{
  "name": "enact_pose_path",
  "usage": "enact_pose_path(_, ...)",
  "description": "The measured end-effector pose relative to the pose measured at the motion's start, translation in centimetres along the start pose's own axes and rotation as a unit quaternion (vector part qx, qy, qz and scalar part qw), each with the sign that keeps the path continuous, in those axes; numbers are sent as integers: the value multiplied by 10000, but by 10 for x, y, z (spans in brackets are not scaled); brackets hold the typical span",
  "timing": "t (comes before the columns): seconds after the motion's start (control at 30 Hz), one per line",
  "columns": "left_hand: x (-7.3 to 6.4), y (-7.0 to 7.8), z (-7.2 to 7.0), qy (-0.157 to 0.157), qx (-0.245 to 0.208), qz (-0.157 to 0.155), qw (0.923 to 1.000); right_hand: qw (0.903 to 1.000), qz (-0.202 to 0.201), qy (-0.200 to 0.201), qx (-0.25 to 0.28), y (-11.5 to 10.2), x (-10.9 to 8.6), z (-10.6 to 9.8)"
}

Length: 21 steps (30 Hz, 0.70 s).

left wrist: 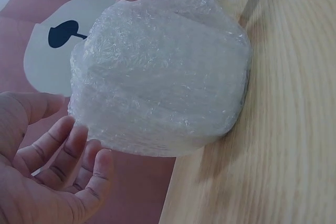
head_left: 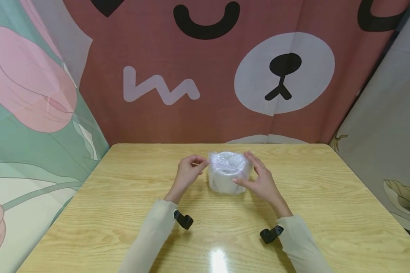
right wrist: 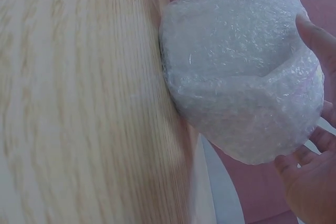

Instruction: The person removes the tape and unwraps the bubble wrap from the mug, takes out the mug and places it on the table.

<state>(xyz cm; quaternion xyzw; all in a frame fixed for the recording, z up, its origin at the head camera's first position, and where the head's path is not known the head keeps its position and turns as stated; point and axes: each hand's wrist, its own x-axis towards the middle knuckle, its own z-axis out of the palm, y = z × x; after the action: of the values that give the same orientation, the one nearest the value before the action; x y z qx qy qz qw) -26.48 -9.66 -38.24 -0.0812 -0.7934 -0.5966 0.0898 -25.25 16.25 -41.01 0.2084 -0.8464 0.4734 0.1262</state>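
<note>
A round white bundle in clear bubble wrap point(head_left: 227, 180) stands on the wooden table, between both hands. Its wrap looks crinkled and shiny on top; what lies inside cannot be made out. At the bundle's upper left edge, the left hand point(head_left: 190, 168) pinches the wrap with thumb and index finger. In the left wrist view, the other fingers of that left hand point(left wrist: 58, 166) curve loosely below the bundle point(left wrist: 168, 72). The right hand point(head_left: 263, 182) holds the bundle's right side, thumb at the front and fingers toward the back. The right wrist view shows the right thumb point(right wrist: 317, 38) against the wrap.
The light wood table point(head_left: 123, 197) reaches to a reddish curtain point(head_left: 212, 121) with a cartoon face behind it. A floral curtain point(head_left: 30, 94) hangs on the left, a greyish one point(head_left: 389, 125) on the right. Small black cameras point(head_left: 183, 220) sit on both wrists.
</note>
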Motion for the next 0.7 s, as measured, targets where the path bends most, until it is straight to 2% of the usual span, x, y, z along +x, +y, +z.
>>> enact_pose_path(0.13, 2, 1, 3, -28, 160, -50, 9999, 10000, 6, 46, 1, 0, 0, 1)
enact_pose_path(0.37, 2, 0, 5, 26, 161, -192, 9997, 10000, 56, 16, -23, -3, -1, 3)
enact_pose_path(0.7, 7, 0, 11, 30, -379, -413, 9984, 9999, 41, 83, -39, 0, 0, 2)
